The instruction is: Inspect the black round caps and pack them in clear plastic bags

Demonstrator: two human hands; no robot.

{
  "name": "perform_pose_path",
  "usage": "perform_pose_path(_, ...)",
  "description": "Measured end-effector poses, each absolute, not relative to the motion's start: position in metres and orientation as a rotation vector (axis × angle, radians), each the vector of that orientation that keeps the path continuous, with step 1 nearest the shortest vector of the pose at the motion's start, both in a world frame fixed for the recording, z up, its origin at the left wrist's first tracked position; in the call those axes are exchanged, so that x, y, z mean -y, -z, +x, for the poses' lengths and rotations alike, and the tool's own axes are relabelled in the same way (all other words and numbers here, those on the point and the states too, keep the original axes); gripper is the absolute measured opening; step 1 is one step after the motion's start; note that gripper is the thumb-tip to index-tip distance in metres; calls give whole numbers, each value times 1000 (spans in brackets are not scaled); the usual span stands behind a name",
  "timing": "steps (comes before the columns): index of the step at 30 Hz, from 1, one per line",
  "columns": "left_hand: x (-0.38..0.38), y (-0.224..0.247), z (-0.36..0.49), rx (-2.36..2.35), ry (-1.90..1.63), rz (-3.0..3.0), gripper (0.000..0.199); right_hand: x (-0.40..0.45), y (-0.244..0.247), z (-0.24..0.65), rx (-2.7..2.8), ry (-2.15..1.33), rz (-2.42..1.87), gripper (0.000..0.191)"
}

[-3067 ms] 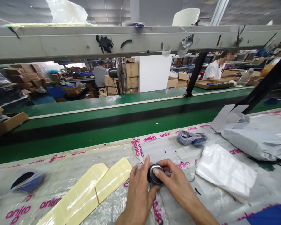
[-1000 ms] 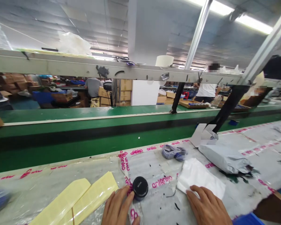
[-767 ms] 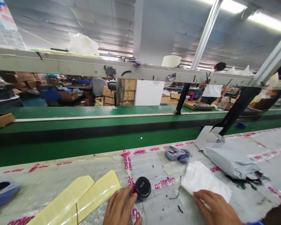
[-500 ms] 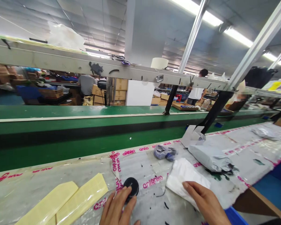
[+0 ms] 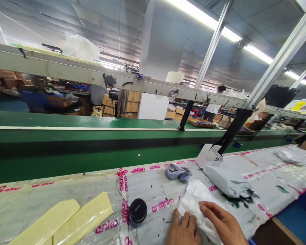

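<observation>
A soft white cloth [image 5: 191, 197], perhaps a wipe, lies crumpled on the plastic-covered table. At its near left edge my left hand [image 5: 185, 228] has its fingers curled onto it. My right hand [image 5: 223, 221] pinches the cloth between thumb and fingers from the right side. To the left of both hands stands a small jar with a black lid [image 5: 138, 211], upright and untouched. Just beyond the cloth sits a pair of small dark round items in thin clear plastic [image 5: 177, 173].
Yellow label sheets [image 5: 83, 217] lie at the left. A grey-white plastic bag [image 5: 228, 178] and a folded white carton [image 5: 209, 154] stand to the right. Behind the table runs a green conveyor [image 5: 91, 156], under a metal beam on black posts. Other people are in the background.
My left hand has let go of the black-lidded jar and moved right to the white cloth. My right hand remains on the cloth. The view has shifted slightly.
</observation>
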State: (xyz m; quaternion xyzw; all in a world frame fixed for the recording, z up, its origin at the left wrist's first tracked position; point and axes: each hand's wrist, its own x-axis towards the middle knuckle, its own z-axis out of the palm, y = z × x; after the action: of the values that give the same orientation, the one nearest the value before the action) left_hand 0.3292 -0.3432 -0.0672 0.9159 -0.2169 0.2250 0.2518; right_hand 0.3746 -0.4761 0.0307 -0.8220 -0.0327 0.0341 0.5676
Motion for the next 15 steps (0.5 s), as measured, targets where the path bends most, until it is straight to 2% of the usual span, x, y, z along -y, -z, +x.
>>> perform_pose_path(5, 336, 67, 334, 597, -598, 2444, 24, 476, -42, 366, -11, -120, -1598, 50)
perform_pose_path(9, 307, 61, 318, 520, -625, 2402, 7, 463, -49, 359, -12, -132, -1504, 48)
perform_pose_path(13, 262, 30, 290, 320, -583, 2282, 16, 432, -53, 340, 116, -178, -1471, 41)
perform_pose_path(15, 246, 7, 278, 179, -341, 1975, 26, 412, -50, 331, 176, -280, -1367, 43)
